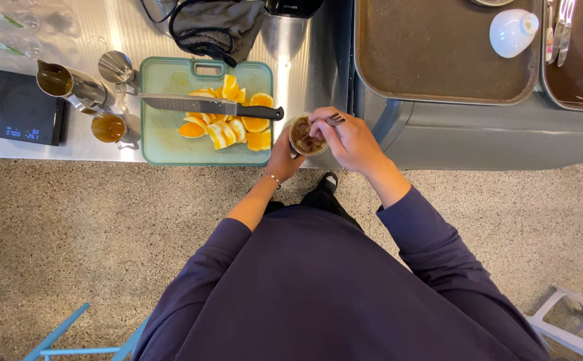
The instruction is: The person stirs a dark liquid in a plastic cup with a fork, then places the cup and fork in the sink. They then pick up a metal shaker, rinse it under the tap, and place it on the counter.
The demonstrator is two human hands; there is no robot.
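The person wears a dark purple top, sleeves pushed up, and stands on a speckled floor at the edge of a steel counter (104,40). The left hand (283,159), with a thin bracelet at the wrist, wraps around the near side of a cup (306,136) and holds it over the counter's front edge; the fingers are closed on the cup's wall. The cup holds a brown drink with what look like ice pieces. The right hand (348,137) is over the cup's right rim, fingers pinched shut on a spoon (331,120) whose handle end shows above the knuckles and whose lower part dips into the drink.

Just left of the cup lies a pale green cutting board (161,144) with orange slices (231,124) heaped on it and a black-handled knife (204,105) laid across them. Left of the board stand a small metal cup of amber liquid (109,127), a metal jug (71,83) and a black scale (27,107). Farther back a dark cloth (218,27) lies on the counter. To the right, a brown tray (438,60) carries a white cup on its side (513,30), with cutlery (560,30) just beside it
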